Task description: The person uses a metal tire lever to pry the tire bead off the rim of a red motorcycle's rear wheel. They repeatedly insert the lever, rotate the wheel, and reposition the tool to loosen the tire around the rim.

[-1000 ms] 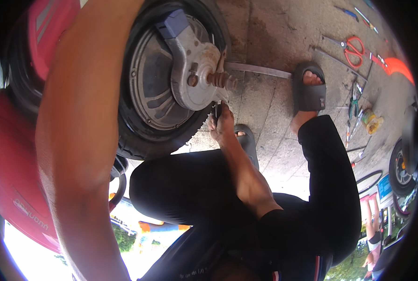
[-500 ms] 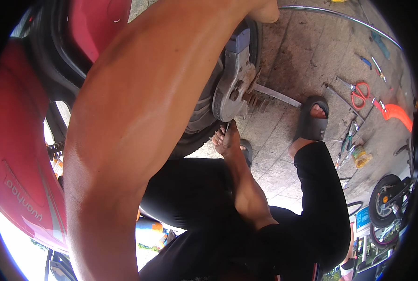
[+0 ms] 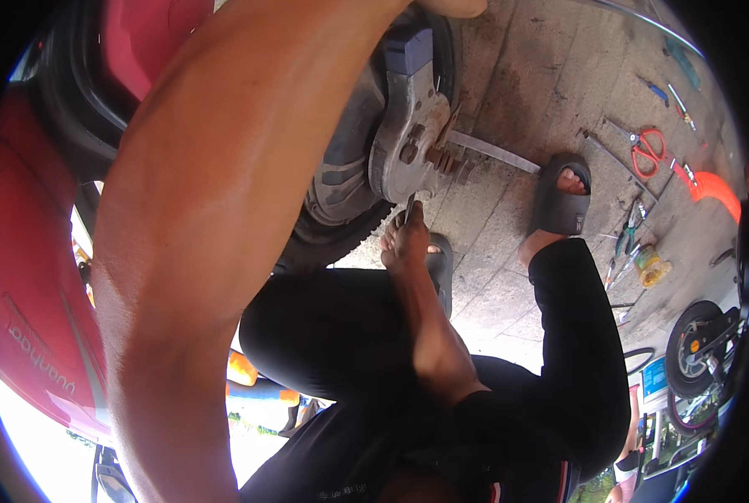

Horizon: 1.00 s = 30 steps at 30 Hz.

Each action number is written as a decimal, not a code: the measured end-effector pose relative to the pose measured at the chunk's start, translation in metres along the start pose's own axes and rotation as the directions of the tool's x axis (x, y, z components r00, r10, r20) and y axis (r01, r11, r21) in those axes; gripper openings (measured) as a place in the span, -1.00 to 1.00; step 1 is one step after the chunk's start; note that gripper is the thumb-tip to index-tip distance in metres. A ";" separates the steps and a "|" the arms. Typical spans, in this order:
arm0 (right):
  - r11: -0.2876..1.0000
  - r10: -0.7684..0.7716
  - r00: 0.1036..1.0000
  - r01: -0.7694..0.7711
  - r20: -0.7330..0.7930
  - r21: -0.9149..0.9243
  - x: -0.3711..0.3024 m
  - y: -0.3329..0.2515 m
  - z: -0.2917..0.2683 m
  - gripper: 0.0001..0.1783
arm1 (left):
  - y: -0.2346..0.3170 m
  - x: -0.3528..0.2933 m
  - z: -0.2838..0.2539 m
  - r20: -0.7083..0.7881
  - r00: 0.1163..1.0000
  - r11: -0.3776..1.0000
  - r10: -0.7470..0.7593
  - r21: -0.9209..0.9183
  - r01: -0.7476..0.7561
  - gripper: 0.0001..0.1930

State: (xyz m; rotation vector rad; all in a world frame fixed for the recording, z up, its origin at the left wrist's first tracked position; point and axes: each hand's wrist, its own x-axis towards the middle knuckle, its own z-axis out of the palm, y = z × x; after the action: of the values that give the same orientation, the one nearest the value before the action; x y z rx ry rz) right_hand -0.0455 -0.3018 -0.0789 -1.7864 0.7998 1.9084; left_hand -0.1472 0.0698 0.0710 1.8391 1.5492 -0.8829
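Observation:
A scooter's wheel (image 3: pixel 341 180) with a grey hub lies to the left of centre, partly hidden behind my left forearm. Bolted at its axle is a metal bracket (image 3: pixel 395 159), with a rusty threaded axle end (image 3: pixel 450 163) sticking out to the right. Just below the bracket, my right hand (image 3: pixel 408 239) is closed around a slim dark metal tool (image 3: pixel 410 205), whose tip points up at the bracket's lower edge. My left arm stretches up across the picture. Only a bit of my left hand (image 3: pixel 457 5) shows at the top edge, its fingers out of sight.
A flat metal bar (image 3: pixel 496 153) reaches from the bracket to my sandal (image 3: pixel 563 193). On the paving at right lie red-handled scissors (image 3: pixel 647 152), pliers (image 3: pixel 629 230), an orange curved handle (image 3: pixel 714 191) and a yellowish jar (image 3: pixel 651 267). Red scooter bodywork (image 3: pixel 31 277) stands at left.
My view has shifted slightly, and my left forearm sits farther left, uncovering more of the wheel hub. Less of my left hand shows at the top. My right hand stays below the bracket with the tool.

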 end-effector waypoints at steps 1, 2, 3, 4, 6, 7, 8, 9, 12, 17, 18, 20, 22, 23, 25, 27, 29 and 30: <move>0.999 -0.033 0.999 0.033 0.006 0.019 0.004 0.002 0.005 -0.35 | 0.001 -0.001 0.000 -0.002 1.000 1.000 -0.004 0.003 0.004 -0.52; 1.000 0.001 1.000 -0.001 -0.009 0.031 0.008 0.006 0.009 -0.35 | 0.000 -0.002 0.000 -0.005 1.000 1.000 -0.008 0.002 0.008 -0.52; 0.999 -0.012 0.996 0.007 0.089 0.052 0.010 0.008 0.010 -0.34 | 0.001 -0.003 0.000 -0.010 1.000 1.000 -0.007 -0.001 0.007 -0.52; 0.999 -0.003 1.000 0.003 -0.011 0.044 0.011 0.010 0.010 -0.34 | 0.001 -0.004 -0.001 -0.011 1.000 1.000 -0.004 -0.004 0.004 -0.51; 1.000 -0.021 1.000 0.021 -0.007 -0.018 0.009 0.010 0.006 -0.35 | 0.001 -0.005 -0.001 -0.015 1.000 1.000 -0.005 -0.009 0.005 -0.51; 0.997 -0.046 0.996 0.041 -0.073 -0.068 0.006 0.009 0.004 -0.35 | 0.000 -0.004 0.000 -0.015 1.000 1.000 -0.005 -0.011 0.005 -0.51; 0.992 -0.022 0.994 0.008 -0.112 -0.122 0.002 0.002 -0.001 -0.35 | 0.000 -0.004 0.000 -0.014 1.000 1.000 -0.007 -0.011 0.007 -0.51; 0.989 -0.053 0.997 0.043 -0.064 -0.144 0.002 -0.004 0.000 -0.36 | 0.000 -0.003 0.001 -0.012 1.000 1.000 -0.007 -0.013 0.007 -0.51; 0.992 -0.034 0.988 0.016 -0.151 -0.125 0.011 -0.035 0.011 -0.44 | -0.001 -0.001 0.003 -0.003 1.000 1.000 -0.013 -0.004 0.013 -0.51; 0.930 -0.343 0.935 0.324 -0.089 -0.175 0.023 -0.079 -0.003 -0.36 | 0.001 0.004 -0.004 -0.010 0.999 1.000 -0.030 -0.006 0.030 -0.49; 0.914 -0.381 0.925 0.375 -0.006 -0.157 0.023 -0.076 -0.006 -0.36 | 0.001 0.003 -0.005 0.022 0.999 0.999 -0.042 -0.012 0.042 -0.48; 0.909 -0.393 0.918 0.397 0.054 -0.125 0.025 -0.066 -0.010 -0.36 | 0.004 0.001 -0.005 -0.011 1.000 0.999 -0.023 -0.038 0.023 -0.48; 0.822 -0.530 0.841 0.541 0.111 -0.175 0.031 -0.058 -0.011 -0.37 | 0.006 0.002 -0.005 -0.038 0.999 1.000 -0.001 -0.023 0.000 -0.48; 0.765 -0.594 0.792 0.610 0.140 -0.208 0.034 -0.057 -0.011 -0.37 | 0.006 0.002 -0.005 -0.040 0.999 1.000 0.005 -0.006 -0.005 -0.48; 0.674 -0.656 0.722 0.691 0.219 -0.261 0.042 -0.059 -0.016 -0.40 | 0.005 0.004 -0.005 -0.022 1.000 1.000 0.004 0.015 -0.004 -0.47; 0.644 -0.614 0.719 0.695 0.326 -0.319 0.046 -0.064 -0.031 -0.44 | 0.002 0.005 -0.004 0.020 1.000 1.000 -0.020 0.021 0.020 -0.46; 0.597 -0.605 0.693 0.721 0.393 -0.352 0.047 -0.068 -0.048 -0.51 | 0.000 0.006 -0.004 0.025 0.999 1.000 -0.020 0.022 0.019 -0.44; 0.566 -0.623 0.672 0.740 0.399 -0.363 0.047 -0.068 -0.056 -0.55 | -0.001 0.007 -0.004 0.024 1.000 1.000 -0.019 0.023 0.018 -0.43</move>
State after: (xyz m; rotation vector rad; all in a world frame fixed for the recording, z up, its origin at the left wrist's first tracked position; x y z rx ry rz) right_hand 0.0362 -0.2910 -0.1355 -1.7082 -0.5169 1.7624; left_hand -0.1472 0.0772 0.0679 1.8261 1.5502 -0.9311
